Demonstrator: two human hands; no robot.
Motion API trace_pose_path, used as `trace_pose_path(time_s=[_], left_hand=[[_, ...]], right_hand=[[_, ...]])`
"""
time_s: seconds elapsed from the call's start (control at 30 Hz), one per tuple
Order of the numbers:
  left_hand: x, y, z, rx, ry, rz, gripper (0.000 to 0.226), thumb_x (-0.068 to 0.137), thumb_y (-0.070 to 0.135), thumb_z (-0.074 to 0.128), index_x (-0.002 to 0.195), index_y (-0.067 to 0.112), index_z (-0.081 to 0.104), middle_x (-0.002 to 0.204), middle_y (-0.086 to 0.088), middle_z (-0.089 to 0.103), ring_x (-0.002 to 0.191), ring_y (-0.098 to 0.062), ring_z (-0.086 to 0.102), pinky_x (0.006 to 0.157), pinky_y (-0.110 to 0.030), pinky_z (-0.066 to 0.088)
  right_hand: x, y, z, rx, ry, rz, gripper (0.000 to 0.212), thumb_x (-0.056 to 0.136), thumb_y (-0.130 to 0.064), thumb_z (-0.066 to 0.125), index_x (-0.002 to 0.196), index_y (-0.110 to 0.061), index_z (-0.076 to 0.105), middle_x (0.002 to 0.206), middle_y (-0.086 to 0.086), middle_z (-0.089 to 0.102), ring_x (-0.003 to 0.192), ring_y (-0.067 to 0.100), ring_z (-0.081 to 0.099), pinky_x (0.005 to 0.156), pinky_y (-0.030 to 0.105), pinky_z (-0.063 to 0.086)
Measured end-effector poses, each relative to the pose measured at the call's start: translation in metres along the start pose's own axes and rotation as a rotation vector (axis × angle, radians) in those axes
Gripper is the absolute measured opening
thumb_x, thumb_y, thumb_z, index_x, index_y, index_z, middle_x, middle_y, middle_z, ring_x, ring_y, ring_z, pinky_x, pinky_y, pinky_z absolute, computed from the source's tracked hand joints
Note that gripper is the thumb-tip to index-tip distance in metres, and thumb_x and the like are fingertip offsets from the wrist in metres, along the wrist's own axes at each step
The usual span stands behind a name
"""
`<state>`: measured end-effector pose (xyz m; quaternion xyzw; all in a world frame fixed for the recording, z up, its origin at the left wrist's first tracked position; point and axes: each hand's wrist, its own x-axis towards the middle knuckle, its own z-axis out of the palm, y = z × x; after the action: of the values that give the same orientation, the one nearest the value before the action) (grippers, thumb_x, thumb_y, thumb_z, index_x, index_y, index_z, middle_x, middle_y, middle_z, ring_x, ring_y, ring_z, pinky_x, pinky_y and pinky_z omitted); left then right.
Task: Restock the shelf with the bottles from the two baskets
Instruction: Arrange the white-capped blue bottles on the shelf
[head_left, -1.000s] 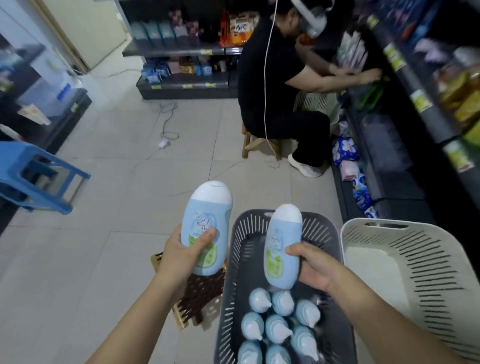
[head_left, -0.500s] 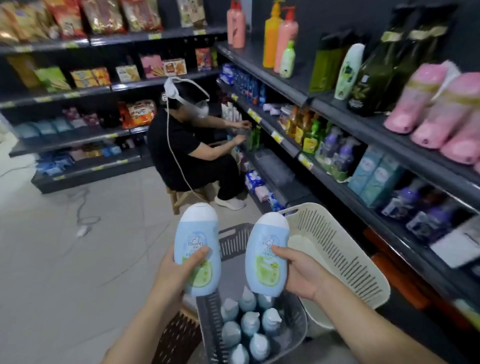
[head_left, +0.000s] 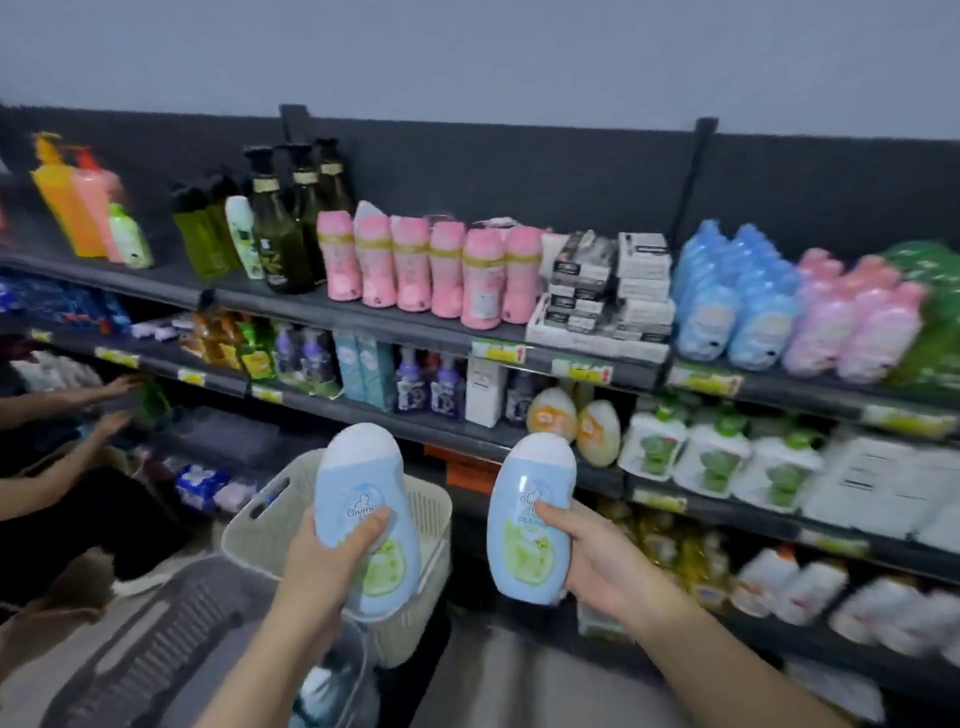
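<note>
My left hand (head_left: 327, 566) grips a light blue bottle (head_left: 363, 499) with a white cap and a green label, held upright. My right hand (head_left: 602, 566) grips a second, matching blue bottle (head_left: 530, 499). Both are held in front of the dark shelf unit (head_left: 395, 317), below its top shelf. The dark grey basket (head_left: 171, 639) sits low at the left, with more white-capped bottles (head_left: 322, 686) blurred inside it. The cream basket (head_left: 275, 514) stands behind my left hand.
The top shelf carries pink bottles (head_left: 431, 270), dark green bottles (head_left: 291, 223), boxes and a row of blue bottles (head_left: 727, 301). Lower shelves are packed with goods. Another person's hands (head_left: 111, 400) reach into the shelf at the far left.
My view has swung right and up from the baskets and the aisle to face the shelf. Both hands still hold their bottles and have risen towards the shelf.
</note>
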<state>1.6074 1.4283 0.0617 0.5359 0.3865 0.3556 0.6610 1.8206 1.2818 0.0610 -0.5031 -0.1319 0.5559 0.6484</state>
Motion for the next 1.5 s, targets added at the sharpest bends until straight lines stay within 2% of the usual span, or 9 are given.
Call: trace_pose_path(time_s=[0.27, 0.4, 0.53, 0.8, 1.0, 1.1, 1.2, 1.37, 1.5], left_hand=[[-0.015, 0.016, 0.188, 0.135, -0.3, 0.092, 0.047, 0.064, 0.034, 0.083, 0.103, 0.018, 0.062, 0.094, -0.011, 0.072, 0.081, -0.03, 0.07, 0.07, -0.046, 0.057], [-0.038, 0.02, 0.295, 0.167, -0.449, 0.11, 0.039, 0.073, 0.029, 0.077, 0.108, 0.026, 0.06, 0.095, -0.003, 0.072, 0.082, -0.024, 0.07, 0.066, -0.038, 0.055], [-0.06, 0.02, 0.389, 0.191, -0.536, 0.234, 0.067, 0.048, 0.052, 0.088, 0.103, 0.023, 0.064, 0.092, -0.002, 0.073, 0.084, -0.023, 0.07, 0.074, -0.044, 0.056], [-0.103, 0.028, 0.546, 0.125, -0.654, 0.359, 0.062, 0.05, 0.057, 0.083, 0.1, 0.028, 0.06, 0.095, 0.0, 0.07, 0.087, -0.019, 0.068, 0.078, -0.043, 0.055], [-0.108, 0.033, 0.632, 0.091, -0.75, 0.41, 0.077, 0.042, 0.064, 0.082, 0.107, 0.035, 0.054, 0.099, 0.004, 0.068, 0.082, -0.01, 0.069, 0.07, -0.033, 0.056], [-0.108, 0.037, 0.673, 0.06, -0.819, 0.45, 0.057, 0.065, 0.029, 0.082, 0.112, 0.034, 0.05, 0.104, 0.004, 0.065, 0.082, -0.004, 0.067, 0.061, -0.021, 0.054], [-0.102, 0.044, 0.713, 0.045, -0.876, 0.485, 0.06, 0.061, 0.032, 0.077, 0.113, 0.039, 0.049, 0.104, 0.008, 0.065, 0.086, -0.003, 0.066, 0.062, -0.021, 0.055], [-0.082, 0.059, 0.779, -0.008, -0.914, 0.518, 0.06, 0.062, 0.035, 0.082, 0.113, 0.039, 0.05, 0.102, 0.013, 0.065, 0.092, -0.004, 0.065, 0.07, -0.025, 0.056], [-0.072, 0.068, 0.817, -0.058, -0.924, 0.53, 0.062, 0.059, 0.03, 0.075, 0.115, 0.032, 0.049, 0.096, 0.025, 0.063, 0.088, 0.002, 0.064, 0.065, -0.014, 0.052]], right_hand=[[-0.12, -0.074, -0.145, -0.095, 0.301, -0.265, 0.035, 0.084, -0.015, 0.065, 0.118, -0.016, 0.058, 0.109, 0.008, 0.071, 0.099, 0.027, 0.068, 0.074, 0.038, 0.057], [-0.179, -0.114, -0.224, -0.107, 0.469, -0.354, 0.04, 0.081, -0.015, 0.068, 0.119, -0.013, 0.057, 0.109, 0.011, 0.071, 0.097, 0.03, 0.069, 0.076, 0.043, 0.057], [-0.234, -0.158, -0.297, -0.126, 0.614, -0.459, 0.056, 0.066, -0.018, 0.075, 0.119, -0.009, 0.058, 0.108, 0.013, 0.071, 0.096, 0.033, 0.068, 0.085, 0.05, 0.054], [-0.312, -0.219, -0.406, -0.095, 0.839, -0.701, 0.107, 0.018, -0.052, 0.092, 0.112, -0.013, 0.061, 0.104, 0.011, 0.072, 0.092, 0.031, 0.07, 0.076, 0.045, 0.057], [-0.325, -0.252, -0.465, -0.02, 0.942, -0.873, 0.054, 0.069, -0.018, 0.079, 0.114, -0.006, 0.052, 0.103, 0.014, 0.069, 0.084, 0.027, 0.069, 0.057, 0.031, 0.057], [-0.323, -0.276, -0.497, -0.043, 0.982, -0.904, 0.071, 0.053, -0.033, 0.088, 0.111, -0.012, 0.054, 0.102, 0.009, 0.07, 0.087, 0.026, 0.069, 0.06, 0.031, 0.058], [-0.313, -0.301, -0.527, -0.082, 1.022, -0.907, 0.085, 0.032, -0.047, 0.091, 0.105, -0.02, 0.055, 0.104, 0.006, 0.069, 0.089, 0.022, 0.07, 0.063, 0.031, 0.057], [-0.292, -0.331, -0.58, -0.088, 1.038, -0.878, 0.04, 0.08, -0.001, 0.069, 0.113, -0.014, 0.052, 0.115, 0.011, 0.064, 0.098, 0.025, 0.066, 0.071, 0.035, 0.058], [-0.277, -0.341, -0.606, -0.122, 1.014, -0.84, 0.061, 0.058, -0.021, 0.086, 0.11, -0.023, 0.055, 0.112, 0.005, 0.067, 0.099, 0.022, 0.067, 0.079, 0.039, 0.057]])
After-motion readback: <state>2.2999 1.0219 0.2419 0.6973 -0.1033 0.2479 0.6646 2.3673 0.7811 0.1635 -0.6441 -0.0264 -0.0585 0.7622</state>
